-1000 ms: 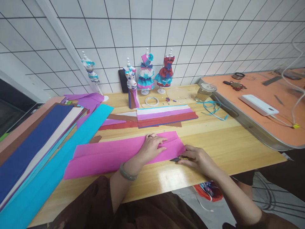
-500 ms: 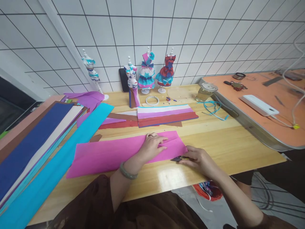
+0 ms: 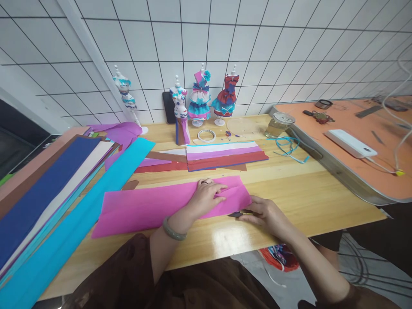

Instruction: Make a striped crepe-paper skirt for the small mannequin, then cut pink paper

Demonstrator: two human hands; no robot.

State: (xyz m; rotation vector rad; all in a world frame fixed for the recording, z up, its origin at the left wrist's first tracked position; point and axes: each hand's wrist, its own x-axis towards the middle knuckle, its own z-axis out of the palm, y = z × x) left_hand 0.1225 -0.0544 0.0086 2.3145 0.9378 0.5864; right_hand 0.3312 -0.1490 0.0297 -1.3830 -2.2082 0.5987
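Observation:
A long folded strip of pink crepe paper (image 3: 138, 210) lies across the wooden table in front of me. My left hand (image 3: 207, 197) rests on it with the fingers spread, pressing it near its right part. At the strip's right end, my right hand (image 3: 265, 213) has its fingers closed around a small dark pointed tool (image 3: 234, 214) with a bit of yellow on it. Its tip points left, just below the paper's near edge. The fingers hide most of the tool, so its exact kind is unclear. They also touch the corner of the pink paper.
Stacked strips, including a blue one (image 3: 106, 197), cover the left side. Striped layered paper (image 3: 225, 155) lies behind. Small dressed mannequins (image 3: 199, 98), a roll of tape (image 3: 206, 136) and a glass jar (image 3: 279, 124) line the back. An orange table (image 3: 347, 180) adjoins on the right.
My right hand and the dark tool have shifted slightly left along the paper's near edge. The left hand stays on the paper.

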